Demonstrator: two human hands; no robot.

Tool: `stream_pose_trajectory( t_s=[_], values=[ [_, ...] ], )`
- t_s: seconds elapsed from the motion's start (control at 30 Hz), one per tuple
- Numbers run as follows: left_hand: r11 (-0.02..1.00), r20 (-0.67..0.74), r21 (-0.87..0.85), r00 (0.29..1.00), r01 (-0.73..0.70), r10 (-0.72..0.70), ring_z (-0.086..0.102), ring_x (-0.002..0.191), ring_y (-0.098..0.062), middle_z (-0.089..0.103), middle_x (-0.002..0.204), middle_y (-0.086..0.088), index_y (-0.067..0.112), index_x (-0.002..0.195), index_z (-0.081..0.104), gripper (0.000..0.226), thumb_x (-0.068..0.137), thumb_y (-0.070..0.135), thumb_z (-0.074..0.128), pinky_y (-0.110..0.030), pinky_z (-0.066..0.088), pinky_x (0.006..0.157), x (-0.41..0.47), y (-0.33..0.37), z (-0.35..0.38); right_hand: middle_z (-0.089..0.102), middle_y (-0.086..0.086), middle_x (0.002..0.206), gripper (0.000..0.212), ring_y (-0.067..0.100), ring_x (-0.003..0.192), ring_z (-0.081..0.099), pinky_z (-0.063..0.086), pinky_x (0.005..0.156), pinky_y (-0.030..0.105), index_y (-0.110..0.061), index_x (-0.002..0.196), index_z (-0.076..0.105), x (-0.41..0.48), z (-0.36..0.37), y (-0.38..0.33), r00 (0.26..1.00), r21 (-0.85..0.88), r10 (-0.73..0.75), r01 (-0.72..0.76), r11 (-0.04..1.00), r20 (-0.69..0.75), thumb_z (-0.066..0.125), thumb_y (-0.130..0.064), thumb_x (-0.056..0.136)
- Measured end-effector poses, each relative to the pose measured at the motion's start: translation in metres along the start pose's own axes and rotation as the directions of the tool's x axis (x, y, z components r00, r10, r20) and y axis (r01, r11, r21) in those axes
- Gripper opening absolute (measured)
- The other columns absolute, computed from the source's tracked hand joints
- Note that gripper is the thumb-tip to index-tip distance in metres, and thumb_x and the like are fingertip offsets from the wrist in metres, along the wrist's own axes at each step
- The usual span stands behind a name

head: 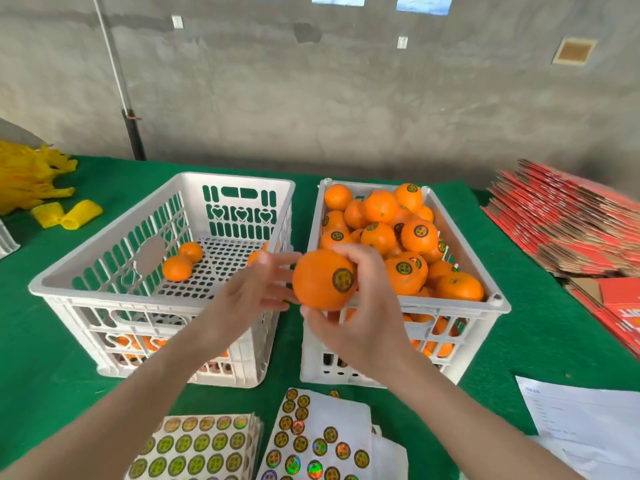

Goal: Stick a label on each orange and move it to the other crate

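Observation:
My right hand (360,306) grips an orange (317,280) in the gap between the two white crates; a round gold-and-black label (343,279) is stuck on its right side. Beside the orange's left side, my left hand (252,292) has straight fingers, their tips touching the fruit. The left crate (104,292) holds a few oranges (177,268) on its perforated floor. The right crate (498,306) is piled with many oranges (405,275), several bearing labels. Two sticker sheets lie in front of the crates, one nearly full (201,448) and one partly used (318,441).
Green cloth (34,358) covers the table. Yellow foam nets (31,181) lie at the far left. Flat red cartons (568,216) are stacked at the right, and white papers (585,420) lie at the front right. A grey wall stands behind.

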State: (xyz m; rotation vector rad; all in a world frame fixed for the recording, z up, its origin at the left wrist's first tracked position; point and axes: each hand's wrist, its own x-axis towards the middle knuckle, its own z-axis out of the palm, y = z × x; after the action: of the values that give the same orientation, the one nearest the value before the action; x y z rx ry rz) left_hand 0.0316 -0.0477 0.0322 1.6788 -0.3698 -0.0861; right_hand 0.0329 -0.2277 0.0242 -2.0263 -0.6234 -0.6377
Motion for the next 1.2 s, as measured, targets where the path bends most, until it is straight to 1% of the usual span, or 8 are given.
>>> stream_pose_trajectory(
  t_s=[0.2,0.47,0.53,0.6,0.67,0.83,0.97,1.2],
  values=[
    [0.994,-0.489,-0.016,0.866,0.105,-0.1,0.064,0.076,-0.024,0.068,0.09,-0.005,0.007,0.112,0.061,0.024,0.102,0.016,0.04,-0.036,0.052,0.076,0.04,-0.023,-0.094,0.053,-0.002,0.121,0.064,0.025,0.119,0.043,0.028,0.099,0.044,-0.028,0.122,0.047,0.079,-0.026,0.048,0.9,-0.547,0.409,-0.267,0.793,0.154,0.072,-0.052,0.068],
    [0.943,-0.604,0.168,0.786,0.287,-0.132,0.065,0.069,-0.022,0.067,0.089,-0.007,0.013,0.1,0.063,0.016,0.099,0.008,0.047,-0.029,0.049,0.064,0.058,-0.053,-0.207,0.051,-0.006,0.127,0.068,0.021,0.122,0.043,0.025,0.106,0.05,-0.031,0.13,0.044,0.104,-0.03,0.063,0.577,-0.804,0.631,0.078,0.59,0.519,0.063,-0.065,0.073],
    [0.905,-0.588,0.247,0.796,0.347,-0.144,0.064,0.072,-0.021,0.067,0.088,-0.003,0.008,0.11,0.061,0.018,0.097,0.005,0.05,-0.028,0.048,0.065,0.064,-0.06,-0.227,0.052,-0.003,0.127,0.066,0.022,0.119,0.047,0.035,0.101,0.046,-0.029,0.132,0.045,0.117,-0.024,0.051,0.658,-0.817,0.567,0.132,0.561,0.496,0.061,-0.062,0.076],
    [0.851,-0.563,0.321,0.806,0.415,-0.181,0.064,0.074,-0.019,0.066,0.088,-0.002,0.006,0.115,0.061,0.023,0.094,0.002,0.052,-0.028,0.049,0.067,0.071,-0.07,-0.241,0.059,-0.001,0.122,0.05,0.02,0.11,0.054,0.04,0.088,0.031,-0.023,0.124,0.055,0.124,0.005,0.033,0.865,-0.65,0.292,0.051,0.758,0.409,0.064,-0.047,0.082],
    [0.747,-0.511,0.457,0.83,0.482,-0.223,0.064,0.08,-0.019,0.067,0.099,-0.005,0.009,0.117,0.062,0.026,0.093,0.004,0.054,-0.027,0.052,0.071,0.081,-0.083,-0.25,0.061,-0.006,0.115,0.035,0.014,0.105,0.057,0.04,0.085,0.024,-0.02,0.118,0.059,0.121,0.052,0.014,0.94,-0.396,0.11,0.029,0.918,0.323,0.061,-0.035,0.087],
    [0.231,-0.151,0.939,0.909,0.254,-0.388,0.063,0.096,-0.021,0.065,0.113,-0.003,0.014,0.121,0.061,0.031,0.091,0.008,0.053,-0.028,0.05,0.086,0.12,-0.126,-0.251,0.049,0.008,0.13,0.035,0.021,0.118,0.044,0.04,0.098,0.037,-0.014,0.132,0.046,0.102,0.162,0.02,0.827,-0.383,0.164,0.066,0.921,0.538,0.044,-0.02,0.098],
    [-0.216,-0.137,0.976,0.834,0.022,-0.534,0.059,0.093,-0.02,0.059,0.102,0.004,0.02,0.116,0.05,0.033,0.086,0.018,0.064,-0.04,0.042,0.091,0.149,-0.165,-0.259,0.041,0.007,0.137,0.05,0.023,0.124,0.039,0.034,0.103,0.034,-0.015,0.144,0.033,0.095,0.183,0.038,0.804,-0.437,0.163,0.13,0.89,0.572,0.044,-0.012,0.096],
    [-0.226,-0.06,0.97,0.806,-0.093,-0.589,0.057,0.112,-0.03,0.043,0.134,-0.017,0.024,0.147,0.028,0.063,0.093,0.003,0.053,-0.036,0.051,0.093,0.168,-0.208,-0.274,0.045,0.003,0.132,0.048,0.018,0.115,0.043,0.04,0.097,0.029,-0.018,0.14,0.036,0.095,0.191,0.043,0.826,-0.425,0.166,0.097,0.9,0.539,0.048,-0.011,0.094]
  ],
)
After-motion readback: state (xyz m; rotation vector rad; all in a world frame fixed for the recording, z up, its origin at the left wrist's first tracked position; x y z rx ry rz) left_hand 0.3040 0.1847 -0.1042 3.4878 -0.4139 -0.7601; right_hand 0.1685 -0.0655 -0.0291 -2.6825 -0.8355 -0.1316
